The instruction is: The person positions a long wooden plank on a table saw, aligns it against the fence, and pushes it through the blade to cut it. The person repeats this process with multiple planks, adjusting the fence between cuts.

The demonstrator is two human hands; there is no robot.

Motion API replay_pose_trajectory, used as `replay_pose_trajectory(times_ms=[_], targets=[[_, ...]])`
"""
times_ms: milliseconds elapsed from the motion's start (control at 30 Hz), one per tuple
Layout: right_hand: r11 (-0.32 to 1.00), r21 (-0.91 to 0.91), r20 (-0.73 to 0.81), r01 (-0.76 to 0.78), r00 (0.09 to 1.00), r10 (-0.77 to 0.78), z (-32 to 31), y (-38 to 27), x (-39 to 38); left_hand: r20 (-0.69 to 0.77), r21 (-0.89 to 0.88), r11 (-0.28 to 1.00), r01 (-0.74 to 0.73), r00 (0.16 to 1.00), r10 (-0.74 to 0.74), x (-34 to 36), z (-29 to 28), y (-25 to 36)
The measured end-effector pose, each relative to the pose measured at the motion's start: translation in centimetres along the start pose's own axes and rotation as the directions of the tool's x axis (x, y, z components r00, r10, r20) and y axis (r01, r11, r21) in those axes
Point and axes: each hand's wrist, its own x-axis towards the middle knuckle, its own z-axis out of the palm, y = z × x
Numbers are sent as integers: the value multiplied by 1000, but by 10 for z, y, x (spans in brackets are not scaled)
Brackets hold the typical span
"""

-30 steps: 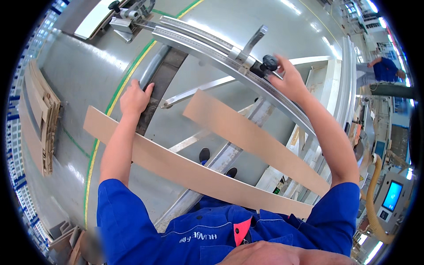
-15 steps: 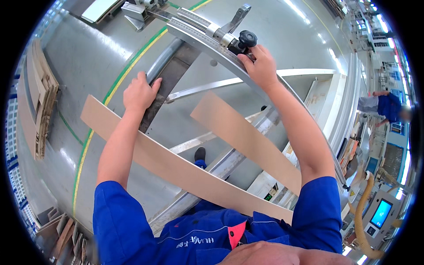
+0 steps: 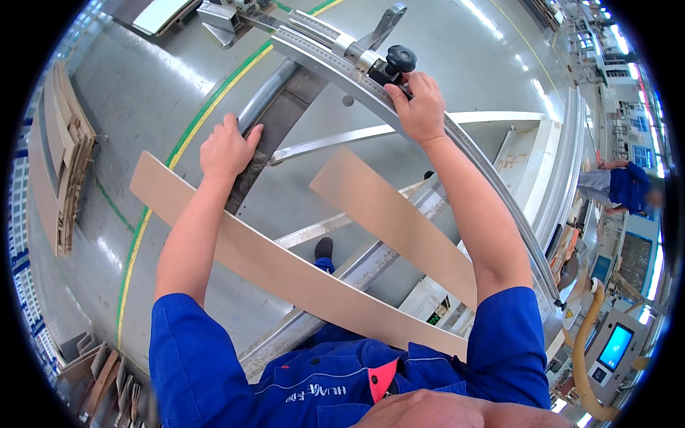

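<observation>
My right hand is closed around the black stop block on the silver fence, just under its round black knob. That fence carries a scale and a flip-up metal arm. My left hand curls over the side of the dark frame bar, beside a grey metal roller; its fingertips are partly hidden. One long tan board strip passes beneath my left forearm toward my body. A second tan strip lies between my arms, its near end behind my right sleeve.
White and metal frame rails cross under the strips. Stacked boards stand at the left, offcuts at the lower left. At the right are a long machine rail, a control panel, a hose and another person.
My right forearm has shifted slightly left, with that hand still at the stop block. The left hand stays on the frame bar. The other person at the right has moved a little.
</observation>
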Motion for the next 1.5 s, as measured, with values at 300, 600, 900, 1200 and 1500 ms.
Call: replay_pose_trajectory(times_ms=[300, 600, 900, 1200, 1500], targets=[[998, -18, -39, 61, 997, -62, 2, 0, -2, 2, 5, 1000, 3, 1000, -3, -1, 0, 1], [997, -17, -77, 70, 994, -71, 0, -3, -3, -16, 5, 1000, 4, 1000, -3, -4, 1, 1], [999, 23, -62, 48, 997, -46, 4, 2, -6, 1, -18, 1000, 17, 1000, -17, -4, 1, 3], [904, -72, 241, 422, 887, -395, -59, -42, 56, -62, -87, 996, 18, 998, -24, -10, -2, -7], [873, -479, 398, 92, 909, 122, -53, -78, 91, -99, -171, 985, -4, 995, -13, -11, -7, -7]])
